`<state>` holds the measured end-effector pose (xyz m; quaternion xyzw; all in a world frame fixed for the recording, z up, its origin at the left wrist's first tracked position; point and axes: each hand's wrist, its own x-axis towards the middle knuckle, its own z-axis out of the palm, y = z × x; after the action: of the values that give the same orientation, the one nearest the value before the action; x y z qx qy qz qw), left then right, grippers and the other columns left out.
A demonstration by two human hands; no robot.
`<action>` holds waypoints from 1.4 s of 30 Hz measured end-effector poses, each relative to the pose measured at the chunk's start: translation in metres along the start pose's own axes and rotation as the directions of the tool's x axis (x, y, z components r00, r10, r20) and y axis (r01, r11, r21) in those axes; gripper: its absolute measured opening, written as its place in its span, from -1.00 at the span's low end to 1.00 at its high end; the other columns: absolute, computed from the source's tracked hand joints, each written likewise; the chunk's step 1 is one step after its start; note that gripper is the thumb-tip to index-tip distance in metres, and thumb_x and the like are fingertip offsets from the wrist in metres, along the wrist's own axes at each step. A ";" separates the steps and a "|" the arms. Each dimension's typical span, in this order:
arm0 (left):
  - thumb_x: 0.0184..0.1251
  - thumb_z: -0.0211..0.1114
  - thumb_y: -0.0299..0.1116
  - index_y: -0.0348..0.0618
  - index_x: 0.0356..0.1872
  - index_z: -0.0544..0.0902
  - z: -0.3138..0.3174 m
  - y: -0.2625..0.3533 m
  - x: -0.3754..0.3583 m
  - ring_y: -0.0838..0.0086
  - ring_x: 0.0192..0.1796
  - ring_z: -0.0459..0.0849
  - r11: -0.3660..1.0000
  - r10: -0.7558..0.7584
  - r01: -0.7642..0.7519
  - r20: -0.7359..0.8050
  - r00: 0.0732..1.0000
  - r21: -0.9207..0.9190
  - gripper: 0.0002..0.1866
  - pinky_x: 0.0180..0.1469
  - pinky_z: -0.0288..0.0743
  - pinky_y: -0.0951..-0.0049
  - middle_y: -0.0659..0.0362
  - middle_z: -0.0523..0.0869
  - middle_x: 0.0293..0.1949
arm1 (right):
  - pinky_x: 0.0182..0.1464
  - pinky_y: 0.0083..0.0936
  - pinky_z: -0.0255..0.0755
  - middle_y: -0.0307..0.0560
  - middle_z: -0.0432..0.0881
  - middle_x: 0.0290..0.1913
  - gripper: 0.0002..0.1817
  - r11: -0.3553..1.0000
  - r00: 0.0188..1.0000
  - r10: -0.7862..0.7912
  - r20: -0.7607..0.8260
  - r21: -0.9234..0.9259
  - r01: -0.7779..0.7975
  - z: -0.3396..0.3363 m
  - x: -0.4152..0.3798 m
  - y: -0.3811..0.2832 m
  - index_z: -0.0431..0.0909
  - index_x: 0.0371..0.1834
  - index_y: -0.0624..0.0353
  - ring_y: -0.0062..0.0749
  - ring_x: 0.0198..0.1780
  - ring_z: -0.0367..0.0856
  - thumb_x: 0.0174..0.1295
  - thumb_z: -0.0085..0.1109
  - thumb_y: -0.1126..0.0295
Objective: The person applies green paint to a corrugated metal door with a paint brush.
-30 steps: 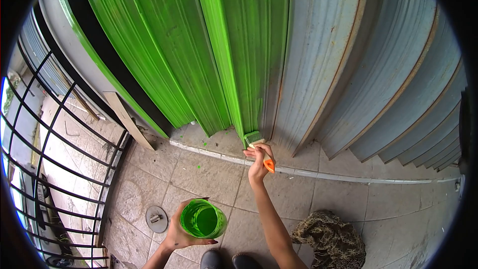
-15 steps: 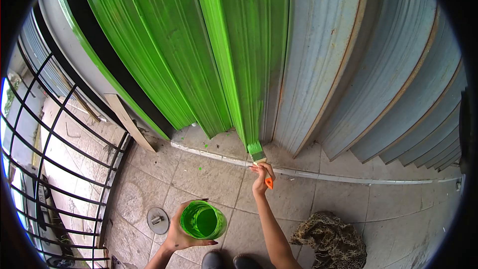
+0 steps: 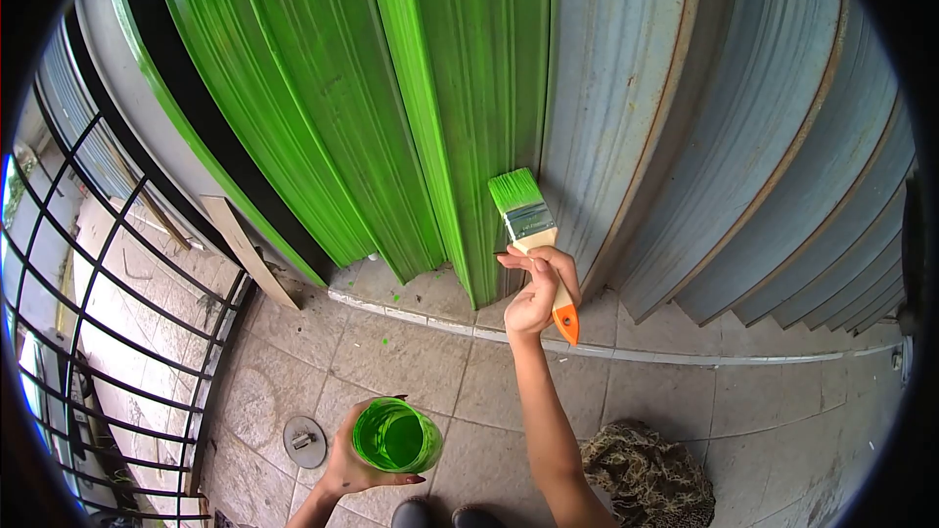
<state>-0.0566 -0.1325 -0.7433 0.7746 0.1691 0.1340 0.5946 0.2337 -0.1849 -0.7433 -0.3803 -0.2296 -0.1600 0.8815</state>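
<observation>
My left hand (image 3: 354, 457) is wrapped round a clear cup (image 3: 397, 434) with green paint inside, low in the view. In my right hand (image 3: 533, 301) is a paintbrush (image 3: 528, 220) with a pale wooden handle and an orange end. Its bristles are coated green and point up, over the lower part of the corrugated metal shutter (image 3: 469, 117). Whether they touch the metal, I cannot tell. Glossy green covers the shutter's left panels, while the panels on the right (image 3: 611, 88) are bare grey with rusty edges.
A black metal grille (image 3: 127, 264) stands at the left, near a leaning wooden board (image 3: 249, 252). On the tiled floor lie a round metal lid (image 3: 304, 442) and a bundled brown patterned cloth (image 3: 648, 479). A raised ledge (image 3: 450, 321) runs below the shutter. My dark shoes show at the bottom.
My right hand has moved up and slightly right with the brush, which has left the shutter's bottom edge and appears larger. The cup in my left hand has hardly moved.
</observation>
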 end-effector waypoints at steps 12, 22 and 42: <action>-0.42 0.77 -0.21 -0.32 0.24 0.33 -0.001 -0.001 -0.001 0.39 0.15 0.59 1.000 0.027 -0.027 -0.017 0.999 -0.014 0.08 0.26 0.43 0.32 0.06 0.61 0.12 | -0.47 -0.47 0.58 0.08 0.62 -0.45 -0.84 0.854 0.870 0.435 -0.232 -0.199 -0.480 -0.117 -0.108 0.090 0.52 -0.36 0.37 -0.26 -0.54 0.66 0.22 0.00 0.47; -0.40 0.77 -0.19 -0.31 0.24 0.35 0.004 0.007 0.004 0.40 0.13 0.60 0.998 0.051 -0.051 -0.003 0.999 -0.031 0.07 0.26 0.43 0.33 0.08 0.62 0.07 | -0.48 -0.40 0.57 0.19 0.59 -0.48 -0.74 0.977 0.975 -0.205 0.081 -0.045 0.209 0.020 0.041 -0.031 0.49 -0.34 0.46 -0.09 -0.59 0.64 0.22 -0.07 0.41; -0.39 0.77 -0.24 -0.31 0.23 0.36 0.003 0.007 0.006 0.41 0.13 0.61 0.995 0.089 -0.090 -0.013 0.996 -0.052 0.04 0.25 0.43 0.34 0.08 0.64 0.05 | -0.50 -0.52 0.50 0.12 0.63 -0.52 -0.81 0.999 0.998 -0.041 0.046 -0.029 0.042 0.023 0.045 -0.032 0.54 -0.39 0.45 -0.27 -0.59 0.64 0.19 -0.02 0.50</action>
<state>-0.0488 -0.1340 -0.7369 0.7646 0.1338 0.1689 0.6073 0.2505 -0.1936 -0.6868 -0.3923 -0.2548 -0.1732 0.8667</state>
